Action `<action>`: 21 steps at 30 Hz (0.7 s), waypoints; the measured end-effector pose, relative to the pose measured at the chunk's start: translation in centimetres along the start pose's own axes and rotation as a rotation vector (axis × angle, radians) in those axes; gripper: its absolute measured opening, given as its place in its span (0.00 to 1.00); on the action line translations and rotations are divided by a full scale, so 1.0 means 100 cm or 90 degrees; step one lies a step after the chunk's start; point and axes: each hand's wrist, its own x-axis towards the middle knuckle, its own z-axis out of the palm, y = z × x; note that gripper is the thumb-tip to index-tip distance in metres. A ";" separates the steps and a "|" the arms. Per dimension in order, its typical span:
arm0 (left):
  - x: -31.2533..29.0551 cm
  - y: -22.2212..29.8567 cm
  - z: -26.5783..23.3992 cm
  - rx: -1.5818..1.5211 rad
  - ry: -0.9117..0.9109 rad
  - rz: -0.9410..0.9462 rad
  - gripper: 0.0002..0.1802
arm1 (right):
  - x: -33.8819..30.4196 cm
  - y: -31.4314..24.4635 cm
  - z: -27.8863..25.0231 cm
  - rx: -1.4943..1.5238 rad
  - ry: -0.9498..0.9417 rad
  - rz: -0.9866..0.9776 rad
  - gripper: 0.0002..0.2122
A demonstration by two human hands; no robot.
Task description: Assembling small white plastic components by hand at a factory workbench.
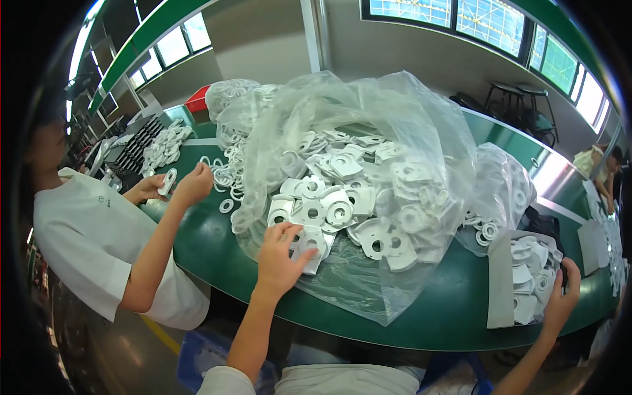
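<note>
My left hand (280,258) reaches into a large heap of white plastic parts (313,212), flat pieces with round holes. Its thumb and fingers are spread over a white part (312,245) at the near edge of the heap, touching it without a visible closed grip. The heap lies in a big clear plastic bag (368,289), opened wide. At the right, my right hand (561,299) is closed on the right side of an open pale box (500,283), which is filled with similar white parts (532,273). Something dark shows by its fingertips.
The green table (224,253) curves around in front of me. At my left, a co-worker (105,230) handles a white ring (168,181) beside loose rings (227,172). A second clear bag (500,178) lies behind the box. Blue bins (197,359) stand below the table edge.
</note>
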 end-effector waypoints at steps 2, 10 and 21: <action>0.000 0.006 0.002 0.017 -0.032 0.029 0.24 | -0.002 -0.032 0.005 0.037 -0.026 -0.043 0.08; 0.000 0.004 0.018 -0.141 -0.005 -0.010 0.21 | 0.005 -0.120 0.104 0.306 -0.173 0.060 0.04; 0.003 0.014 -0.001 -0.494 -0.077 -0.145 0.10 | -0.016 -0.060 0.176 0.062 -0.145 0.059 0.09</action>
